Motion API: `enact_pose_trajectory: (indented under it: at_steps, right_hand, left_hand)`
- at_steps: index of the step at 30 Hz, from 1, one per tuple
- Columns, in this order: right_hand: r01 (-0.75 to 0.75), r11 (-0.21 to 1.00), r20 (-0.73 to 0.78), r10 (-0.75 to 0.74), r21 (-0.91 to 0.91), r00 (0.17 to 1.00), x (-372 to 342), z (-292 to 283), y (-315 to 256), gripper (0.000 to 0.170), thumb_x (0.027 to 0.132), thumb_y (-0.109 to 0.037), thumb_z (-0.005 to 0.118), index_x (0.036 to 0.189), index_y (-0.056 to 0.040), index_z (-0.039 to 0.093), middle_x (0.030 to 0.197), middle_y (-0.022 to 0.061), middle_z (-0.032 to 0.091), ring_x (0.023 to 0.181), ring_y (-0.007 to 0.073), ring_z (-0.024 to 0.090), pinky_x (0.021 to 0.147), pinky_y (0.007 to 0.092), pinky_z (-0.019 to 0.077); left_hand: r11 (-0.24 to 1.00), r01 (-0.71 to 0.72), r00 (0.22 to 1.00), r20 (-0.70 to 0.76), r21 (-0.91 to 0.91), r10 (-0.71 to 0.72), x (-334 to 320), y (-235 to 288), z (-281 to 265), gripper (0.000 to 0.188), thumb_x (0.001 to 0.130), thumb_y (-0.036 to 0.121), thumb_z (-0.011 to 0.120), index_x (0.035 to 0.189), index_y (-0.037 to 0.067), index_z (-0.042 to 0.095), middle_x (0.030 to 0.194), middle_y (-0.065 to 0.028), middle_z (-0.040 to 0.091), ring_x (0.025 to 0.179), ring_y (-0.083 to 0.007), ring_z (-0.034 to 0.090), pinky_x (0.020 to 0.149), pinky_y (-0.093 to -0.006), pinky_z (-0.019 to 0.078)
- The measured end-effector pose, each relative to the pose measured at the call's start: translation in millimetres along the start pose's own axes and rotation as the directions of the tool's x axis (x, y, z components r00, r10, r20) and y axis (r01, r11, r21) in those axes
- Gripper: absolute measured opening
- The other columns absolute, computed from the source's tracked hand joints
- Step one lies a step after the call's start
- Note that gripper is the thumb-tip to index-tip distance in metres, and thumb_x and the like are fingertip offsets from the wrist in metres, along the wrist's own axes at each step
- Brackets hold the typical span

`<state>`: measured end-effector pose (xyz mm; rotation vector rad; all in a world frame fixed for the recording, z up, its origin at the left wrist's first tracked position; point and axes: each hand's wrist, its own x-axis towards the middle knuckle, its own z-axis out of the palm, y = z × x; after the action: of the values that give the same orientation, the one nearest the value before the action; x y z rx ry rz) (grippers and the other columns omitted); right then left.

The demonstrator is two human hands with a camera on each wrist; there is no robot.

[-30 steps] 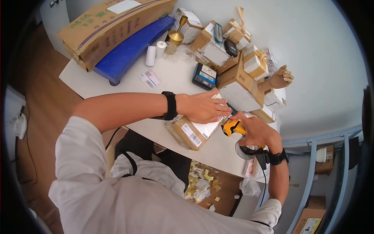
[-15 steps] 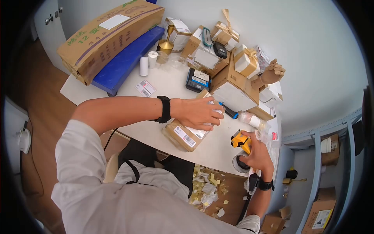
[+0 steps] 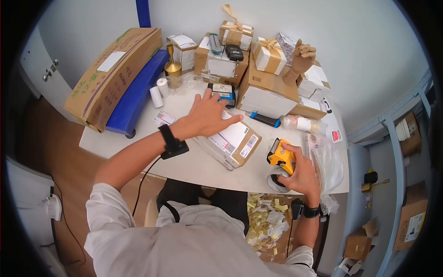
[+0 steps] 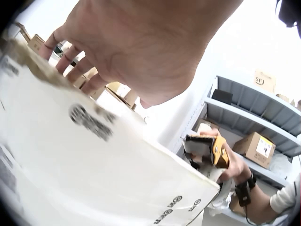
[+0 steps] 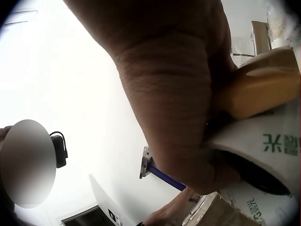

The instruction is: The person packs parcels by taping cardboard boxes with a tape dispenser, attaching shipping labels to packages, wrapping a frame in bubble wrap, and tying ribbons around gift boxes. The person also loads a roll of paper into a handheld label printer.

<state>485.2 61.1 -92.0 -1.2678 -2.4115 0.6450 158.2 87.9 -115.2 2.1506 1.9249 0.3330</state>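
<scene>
A flat cardboard parcel with a white sheet and barcode labels lies on the table near its front edge, clear plastic along one side. My left hand is over its far left part, fingers spread and thumb out, gripping nothing. In the left wrist view the palm is above the parcel's white face. To the right of the parcel, my right hand grips a yellow tape dispenser with a tape roll at its lower end. The right wrist view shows the thumb against the roll.
Behind the parcel are a black-and-blue label printer, a blue-and-black cutter and stacked boxes. A wooden hand model stands among them. Plastic wrap lies at right; a long carton rests on a blue stand.
My left hand has come off its flat rest on the parcel, fingers now spread. The parcel lies at a different angle. My right hand has drawn the tape dispenser away from it. The head view has shifted.
</scene>
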Motion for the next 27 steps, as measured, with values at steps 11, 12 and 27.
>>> enact_pose_trajectory:
  at_steps: [11,12,27]
  right_hand:
    - [0.1,0.993,-0.082,-0.094,0.066,0.992,-5,7,2,0.08,0.059,-0.007,0.076,0.136,-0.0087,0.051,0.109,0.0177,0.07,0.063,0.0322,0.062,0.063,0.0347,0.0498]
    - [0.1,0.993,-0.083,-0.094,0.068,0.992,-5,8,1,0.08,0.059,-0.007,0.076,0.135,-0.0084,0.051,0.109,0.0177,0.07,0.062,0.0313,0.061,0.062,0.0341,0.0496]
    - [0.193,0.977,-0.14,-0.178,0.095,0.974,9,24,-7,0.081,0.059,-0.008,0.077,0.136,-0.0085,0.051,0.107,0.0201,0.071,0.066,0.0301,0.065,0.066,0.0322,0.0518]
  left_hand:
    - [0.934,-0.326,0.94,0.161,0.149,0.302,-28,-45,-33,0.114,0.055,0.049,0.089,0.148,0.002,0.042,0.142,-0.0196,0.046,0.135,-0.0411,0.036,0.115,-0.0538,0.0279]
    - [0.943,-0.299,0.943,0.194,0.143,0.27,-29,-44,-33,0.114,0.055,0.045,0.09,0.149,0.003,0.04,0.143,-0.0197,0.044,0.136,-0.0416,0.035,0.115,-0.0545,0.0277]
    - [0.999,0.018,0.957,-0.29,0.035,-0.007,-78,-9,41,0.103,0.08,0.041,0.079,0.147,-0.016,0.026,0.153,-0.039,0.024,0.144,-0.0547,0.021,0.12,-0.0584,0.0157]
